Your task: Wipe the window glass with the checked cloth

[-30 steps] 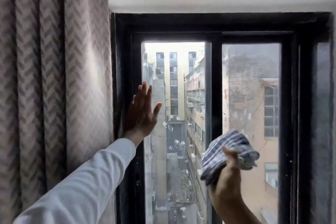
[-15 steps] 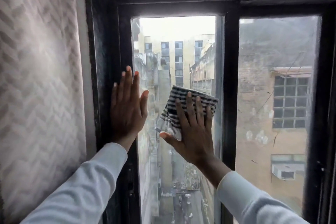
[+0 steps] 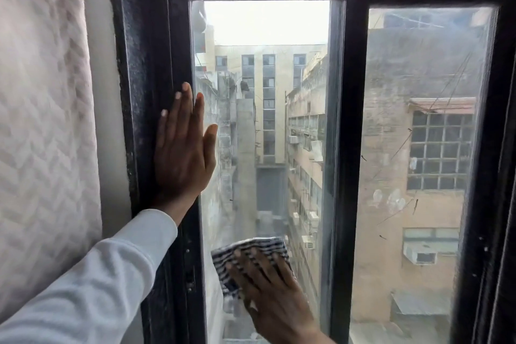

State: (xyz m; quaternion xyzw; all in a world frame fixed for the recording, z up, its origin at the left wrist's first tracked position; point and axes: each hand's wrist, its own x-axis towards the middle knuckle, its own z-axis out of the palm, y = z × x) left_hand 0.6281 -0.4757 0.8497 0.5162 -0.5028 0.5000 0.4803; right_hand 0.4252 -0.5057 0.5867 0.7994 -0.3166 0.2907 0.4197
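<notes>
The window glass [image 3: 268, 120] of the left pane fills the middle of the view, set in a black frame [image 3: 156, 64]. My right hand [image 3: 273, 299] presses the checked cloth [image 3: 251, 248], dark blue and white, flat against the lower part of this pane, fingers spread over it. My left hand [image 3: 183, 148] lies flat with fingers together on the frame's left upright, its thumb and forefinger over the edge of the glass. It holds nothing.
A second pane [image 3: 418, 148] at the right is dusty and streaked, behind a black centre bar [image 3: 349, 148]. A pale chevron curtain [image 3: 44, 120] hangs at the left beside the wall. Buildings show outside.
My right hand has slid the cloth down the left pane from mid height to its lower part. The view has moved closer to the window. My left hand stays on the frame.
</notes>
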